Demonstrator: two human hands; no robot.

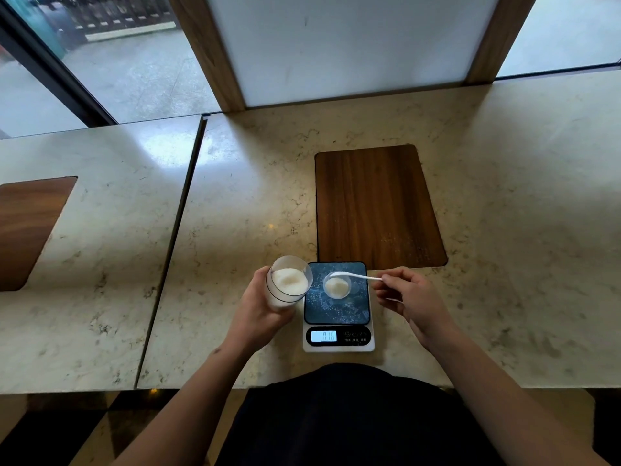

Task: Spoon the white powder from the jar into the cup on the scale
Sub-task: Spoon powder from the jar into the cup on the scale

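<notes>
My left hand [256, 309] grips a clear jar [288, 280] of white powder, tilted toward the scale and held just left of it. A small clear cup [337, 286] with white powder in it stands on the dark platform of the kitchen scale [338, 307]. My right hand [408, 299] pinches the handle of a white spoon [353, 275], whose bowl hovers over the cup's far rim. Spilled powder grains dot the scale's platform. The lit display reads about 16.
The marble counter [235, 213] has a dark wooden inlay panel [376, 205] just behind the scale and another [30, 227] at far left. A seam [174, 243] splits the counter left of the jar. A wood-framed white panel [336, 45] rises at the back.
</notes>
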